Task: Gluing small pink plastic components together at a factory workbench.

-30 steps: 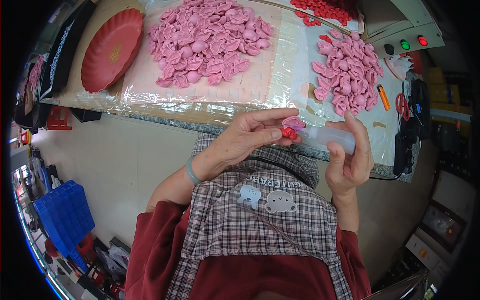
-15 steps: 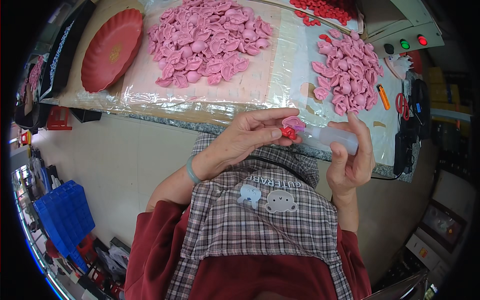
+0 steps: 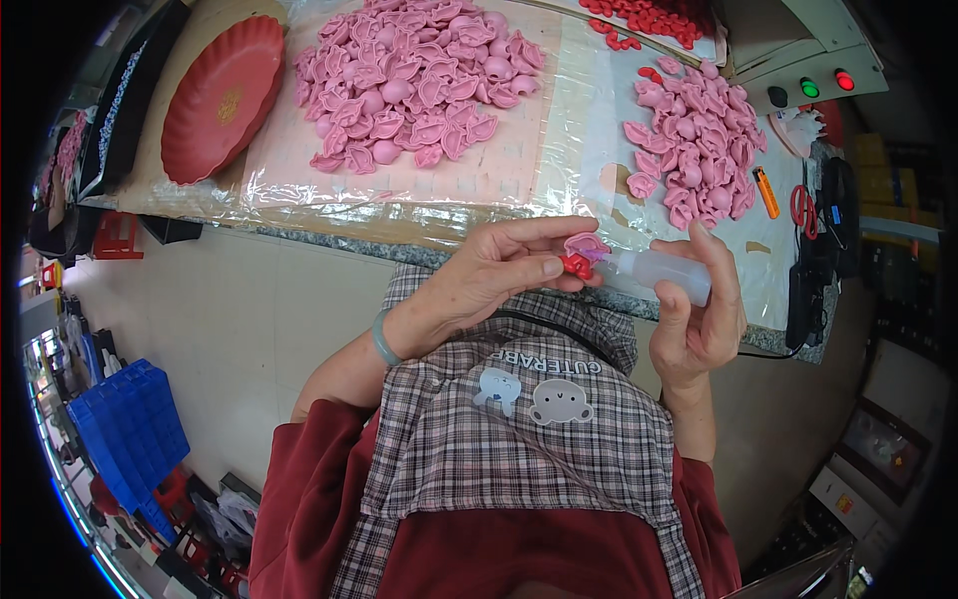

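Compared with half a second ago, the bottle (image 3: 671, 278) and the right hand (image 3: 704, 324) sit slightly farther left, closer to the pink piece (image 3: 587, 246), while the left hand (image 3: 499, 262) looks nearly unchanged. Both hands are over the near edge of the desk (image 3: 344, 245), right of its middle. With the left hand, the grip is nearly closed: thumb and fingers pinch the pink piece together with a red piece (image 3: 577, 266), which sits against its near side by the thumb tip. With the right hand, the grip is only as wide as the clear bottle, thumb on the near side and fingers curved along the far side. Its narrow nozzle points left at the pink piece; whether the tip touches, I cannot tell. Beyond the left hand, toward the far side of the desk, spreads the big pink pile (image 3: 419, 90), with the red plate (image 3: 225, 105) near the left edge. Beyond the right hand lies the small pink pile (image 3: 696, 145). Toward the right edge are the orange tool (image 3: 766, 193) and the scissors (image 3: 803, 213), and behind them the machine (image 3: 813, 60), its green and red lights lit.
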A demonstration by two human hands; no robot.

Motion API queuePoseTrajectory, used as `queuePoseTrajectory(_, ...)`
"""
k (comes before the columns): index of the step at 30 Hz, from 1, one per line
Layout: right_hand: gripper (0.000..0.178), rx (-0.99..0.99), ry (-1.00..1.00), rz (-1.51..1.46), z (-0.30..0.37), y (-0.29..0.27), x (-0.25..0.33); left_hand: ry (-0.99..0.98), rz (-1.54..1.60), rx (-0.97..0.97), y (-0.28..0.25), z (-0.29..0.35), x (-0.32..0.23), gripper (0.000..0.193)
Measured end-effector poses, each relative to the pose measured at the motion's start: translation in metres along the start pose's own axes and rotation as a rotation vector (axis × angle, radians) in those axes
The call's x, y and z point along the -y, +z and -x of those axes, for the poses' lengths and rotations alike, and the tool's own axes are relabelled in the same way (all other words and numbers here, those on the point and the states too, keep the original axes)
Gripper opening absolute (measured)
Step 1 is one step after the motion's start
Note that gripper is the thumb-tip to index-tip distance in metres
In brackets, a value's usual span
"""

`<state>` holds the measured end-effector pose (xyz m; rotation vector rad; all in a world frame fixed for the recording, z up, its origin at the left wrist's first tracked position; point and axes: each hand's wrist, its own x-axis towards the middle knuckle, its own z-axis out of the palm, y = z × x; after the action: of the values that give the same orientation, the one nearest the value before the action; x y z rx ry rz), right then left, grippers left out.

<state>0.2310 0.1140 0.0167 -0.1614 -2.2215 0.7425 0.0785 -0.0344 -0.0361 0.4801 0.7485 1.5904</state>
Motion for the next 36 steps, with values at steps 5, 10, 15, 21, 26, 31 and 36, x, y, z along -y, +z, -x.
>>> queuePoseTrajectory(5, 0.046, 0.044, -0.018, 0.042, -0.0005, -0.0004, 0.0017, 0.000, 0.001, 0.005, -0.0012, -0.0002, 0.0018, 0.043)
queuePoseTrajectory(10, 0.045, 0.060, -0.049, 0.079, -0.0022, -0.0007, 0.0040, -0.014, -0.011, -0.005, -0.0012, 0.0005, 0.0015, 0.044)
queuePoseTrajectory(15, 0.046, -0.004, 0.012, 0.014, 0.0037, -0.0017, -0.0001, -0.026, 0.017, -0.009, 0.0000, 0.0002, -0.0001, 0.044)
queuePoseTrajectory(21, 0.046, -0.030, 0.001, 0.006, 0.0037, 0.0007, -0.0030, -0.019, 0.009, -0.003, 0.0001, 0.0005, -0.0003, 0.044)
queuePoseTrajectory(26, 0.045, -0.028, 0.001, 0.011, 0.0033, 0.0010, -0.0025, -0.024, 0.011, -0.004, -0.0001, 0.0005, -0.0003, 0.044)
queuePoseTrajectory(31, 0.045, -0.011, 0.007, 0.017, 0.0027, 0.0007, -0.0017, -0.031, 0.000, -0.005, -0.0004, 0.0010, 0.0002, 0.043)
queuePoseTrajectory(36, 0.045, -0.002, 0.012, 0.020, 0.0031, 0.0003, -0.0020, -0.036, 0.000, -0.002, 0.0003, 0.0013, -0.0005, 0.043)
